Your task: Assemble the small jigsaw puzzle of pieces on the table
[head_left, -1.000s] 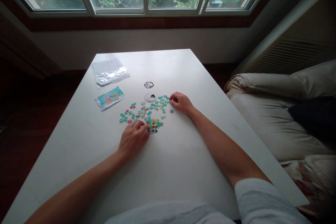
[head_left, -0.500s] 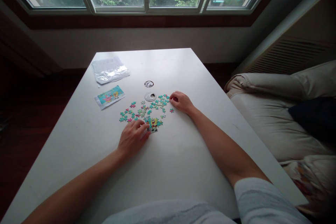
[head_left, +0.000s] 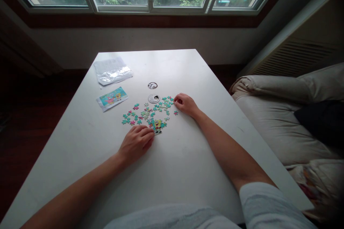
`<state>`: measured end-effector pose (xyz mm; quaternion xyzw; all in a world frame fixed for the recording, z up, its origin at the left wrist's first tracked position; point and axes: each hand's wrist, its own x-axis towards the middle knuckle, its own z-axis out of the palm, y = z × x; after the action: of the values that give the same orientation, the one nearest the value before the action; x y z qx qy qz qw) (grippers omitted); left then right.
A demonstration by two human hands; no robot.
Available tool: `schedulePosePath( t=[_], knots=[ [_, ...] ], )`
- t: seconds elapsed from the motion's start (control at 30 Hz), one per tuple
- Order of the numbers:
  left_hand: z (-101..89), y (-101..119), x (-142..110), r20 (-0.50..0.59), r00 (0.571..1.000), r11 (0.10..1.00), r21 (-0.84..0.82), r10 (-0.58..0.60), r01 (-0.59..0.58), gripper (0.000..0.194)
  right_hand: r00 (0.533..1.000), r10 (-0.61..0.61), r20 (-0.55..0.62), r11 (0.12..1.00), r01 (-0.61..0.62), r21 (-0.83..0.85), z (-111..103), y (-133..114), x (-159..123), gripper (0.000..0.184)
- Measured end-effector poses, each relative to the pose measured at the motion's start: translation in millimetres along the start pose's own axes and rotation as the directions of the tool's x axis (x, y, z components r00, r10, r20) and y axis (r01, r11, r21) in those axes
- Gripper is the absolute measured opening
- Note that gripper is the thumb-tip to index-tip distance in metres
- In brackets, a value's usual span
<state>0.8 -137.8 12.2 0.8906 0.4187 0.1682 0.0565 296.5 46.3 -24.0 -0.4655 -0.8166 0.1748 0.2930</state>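
A small joined section of a jigsaw puzzle with a yellow cartoon figure lies on the table. At its lower left edge rests my left hand, its fingers curled and pressed together; the fingertips touch the section, and whatever they hold is hidden. My right hand lies at the right end of the loose pieces, fingers closed in a pinch whose content I cannot make out. Loose teal, pale green and pink puzzle pieces spread in an arc around the joined section, with more teal pieces next to my right fingertips.
A picture card showing cartoon figures lies left of the pieces, below a clear plastic bag. Two round, silvery disc-like items lie beyond the pieces on the white table. A beige sofa stands to the right.
My left hand has shifted slightly down and its fingers have drawn closer together, uncovering a bit more of the joined section's left side. The right hand stays put.
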Motion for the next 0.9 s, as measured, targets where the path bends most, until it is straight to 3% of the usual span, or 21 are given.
schedulePosePath(
  t=[0.47,0.7,0.9],
  knots=[
    [-22.9,0.7,2.5,0.162,0.983,0.994,0.056,0.081,-0.092,0.033,1.000,0.004,-0.006,1.000,-0.004,0.015,-1.2,2.5,0.2,0.015],
    [-11.8,-4.2,-3.5,0.027,0.996,0.996,0.019,0.086,-0.087,0.026,0.995,-0.065,0.077,0.997,0.062,0.041,-11.2,8.7,-0.1,0.014],
    [-5.4,-7.1,-7.1,-0.017,0.993,0.993,-0.025,0.114,-0.115,0.024,0.996,-0.053,0.068,0.999,0.053,-0.003,-8.6,9.3,-0.5,0.017]
  ],
)
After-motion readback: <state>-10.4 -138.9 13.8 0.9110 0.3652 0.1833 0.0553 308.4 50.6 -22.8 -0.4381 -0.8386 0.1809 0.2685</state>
